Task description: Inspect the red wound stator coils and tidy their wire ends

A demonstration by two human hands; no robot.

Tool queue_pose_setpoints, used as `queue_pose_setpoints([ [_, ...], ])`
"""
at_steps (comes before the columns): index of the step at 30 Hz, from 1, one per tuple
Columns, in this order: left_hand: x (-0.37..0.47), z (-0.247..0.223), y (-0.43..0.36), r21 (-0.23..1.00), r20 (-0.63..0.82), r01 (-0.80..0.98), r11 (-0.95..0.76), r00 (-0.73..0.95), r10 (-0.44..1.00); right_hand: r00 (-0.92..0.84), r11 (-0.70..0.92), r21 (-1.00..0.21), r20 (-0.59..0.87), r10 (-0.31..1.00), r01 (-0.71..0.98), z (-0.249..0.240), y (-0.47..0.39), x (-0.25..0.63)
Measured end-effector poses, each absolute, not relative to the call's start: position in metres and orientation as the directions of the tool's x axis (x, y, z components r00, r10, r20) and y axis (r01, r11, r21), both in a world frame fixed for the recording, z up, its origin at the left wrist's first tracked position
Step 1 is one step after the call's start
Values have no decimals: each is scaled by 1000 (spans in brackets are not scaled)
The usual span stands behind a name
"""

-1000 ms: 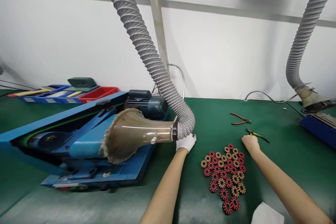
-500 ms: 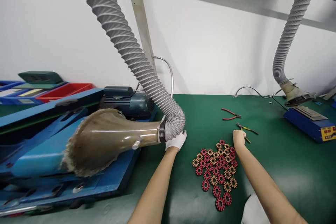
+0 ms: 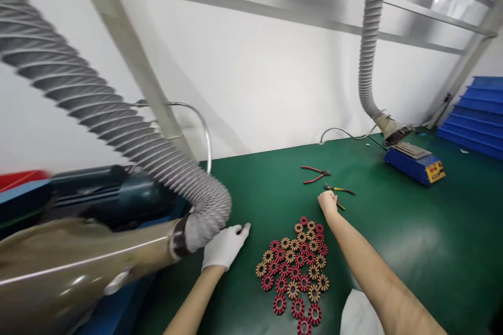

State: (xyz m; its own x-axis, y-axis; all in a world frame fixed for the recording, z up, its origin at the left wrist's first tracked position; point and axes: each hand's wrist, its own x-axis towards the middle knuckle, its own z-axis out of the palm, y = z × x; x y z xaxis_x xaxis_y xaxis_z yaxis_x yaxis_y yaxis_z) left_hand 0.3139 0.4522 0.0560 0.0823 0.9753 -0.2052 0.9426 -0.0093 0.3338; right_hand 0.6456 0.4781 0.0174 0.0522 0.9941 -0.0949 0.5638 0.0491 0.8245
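Right hand (image 3: 328,201) bare and low, fingers curled in, right at the yellow-handled pliers (image 3: 342,189), and whether it's clamped on a handle I can't tell! Over to the left hand (image 3: 223,247), white-gloved, down beside the bend of the left hose, fingers half bunched, and I can't tell if they pinch anything. Now the count: two pliers, the red-handled pair (image 3: 324,172) lying just farther off; thirty-odd wound ring cores (image 3: 300,255), red and tan, spread flat between the forearms; two grey corrugated hoses (image 3: 173,167), one swooping in left, one hanging far right by a single blue box (image 3: 406,166). Beneath, a glossy green worktop (image 3: 412,220) runs to a white wall (image 3: 275,78), dark motor (image 3: 98,193) at left, blue bins (image 3: 475,115) far right.
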Motion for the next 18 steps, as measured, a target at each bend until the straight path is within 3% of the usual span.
queue_pose_setpoints([
  [5,356,87,436,419,-51,865,-275,326,944,76,302,945,-313,947,122,20,480,648],
  [8,415,121,415,487,92,708,-512,542,836,195,432,866,-392,899,-252,19,478,631],
  [13,537,171,350,553,146,353,-755,851,505,432,581,402,-406,806,-708,13,479,610],
  [18,590,160,314,638,23,243,-731,943,333,561,550,-130,-298,772,-825,12,479,619],
])
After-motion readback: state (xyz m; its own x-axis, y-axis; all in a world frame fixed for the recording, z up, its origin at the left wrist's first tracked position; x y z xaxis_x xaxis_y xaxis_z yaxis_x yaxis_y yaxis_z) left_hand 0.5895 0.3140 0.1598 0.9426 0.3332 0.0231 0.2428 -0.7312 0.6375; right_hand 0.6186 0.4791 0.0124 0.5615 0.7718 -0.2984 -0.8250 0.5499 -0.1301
